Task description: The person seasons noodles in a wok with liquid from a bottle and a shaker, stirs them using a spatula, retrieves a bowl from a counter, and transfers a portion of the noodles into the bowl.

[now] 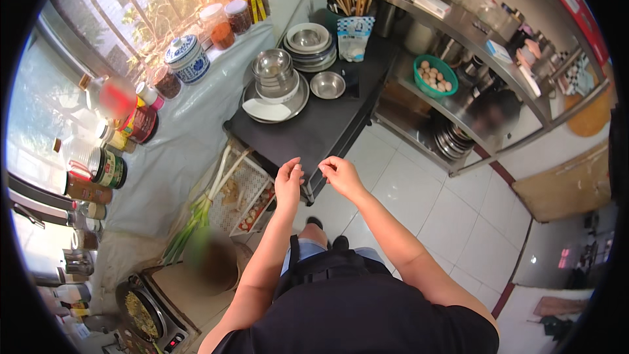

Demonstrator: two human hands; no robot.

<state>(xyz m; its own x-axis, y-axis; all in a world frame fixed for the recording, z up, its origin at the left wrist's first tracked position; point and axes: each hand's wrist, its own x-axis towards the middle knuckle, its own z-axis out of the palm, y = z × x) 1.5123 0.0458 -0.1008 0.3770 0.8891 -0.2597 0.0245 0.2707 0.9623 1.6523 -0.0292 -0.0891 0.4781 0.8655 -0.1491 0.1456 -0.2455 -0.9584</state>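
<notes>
My left hand is raised near the front corner of a dark table, fingers loosely bent and nothing visible in them. Just to its right, my right hand is held with fingers curled in against the thumb; no object shows in it. The two hands are apart from each other. Beyond them on the table, a small steel bowl sits alone beside a stack of steel bowls, which stands on a large plate with a white dish. Behind are stacked plates and a blue-and-white bag.
Green onions lean over a white rack at the left. A pan of food sits on a cooktop at lower left. Jars line the windowsill. Steel shelving at the right holds a green basket of eggs.
</notes>
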